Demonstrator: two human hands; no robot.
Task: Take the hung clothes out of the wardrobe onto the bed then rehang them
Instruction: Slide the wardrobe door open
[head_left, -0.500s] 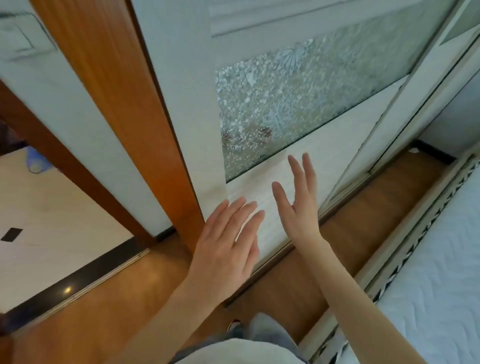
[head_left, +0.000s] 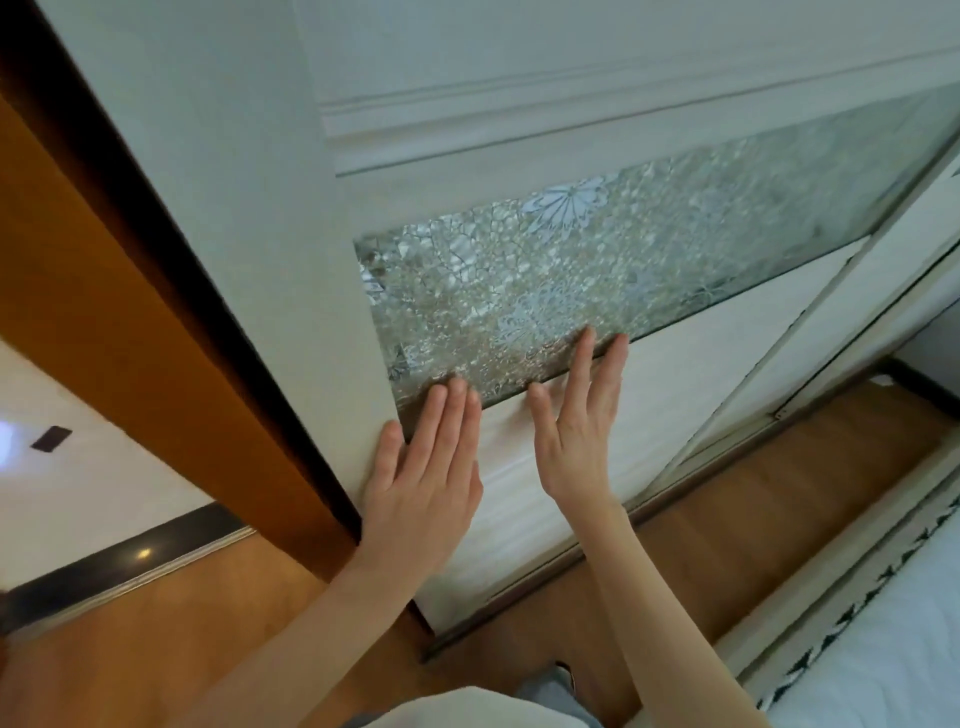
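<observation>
Head view showed the left grip (head_left: 421, 483), a bare hand, laid flat on the wardrobe door (head_left: 701, 374), near the door's left edge. Its fingers were straight and close together, and it held nothing. The tips of the fingers reached the bottom edge of the bumpy glass (head_left: 545, 280) in the door.

The right grip (head_left: 576, 447) was just beside it, also wide open and holding nothing. Its long fingers went up a little over the glass. I could not tell how hard it pushed.

Half a second before, both grips were lower down, in front of the white part of the door, and looked as if they were only reaching for it. Now they had gone up and sat against the door. The door looked much nearer too, so the person had leaned in.

The door was shut, so the clothes were hidden behind it and I could not see them. The bed (head_left: 893, 675) waited at the lower right, past a strip of brown floor (head_left: 753, 509).

I think this was the very start of the job. The hands looked ready to slide the door sideways. Flat hands could slip on a smooth door.
</observation>
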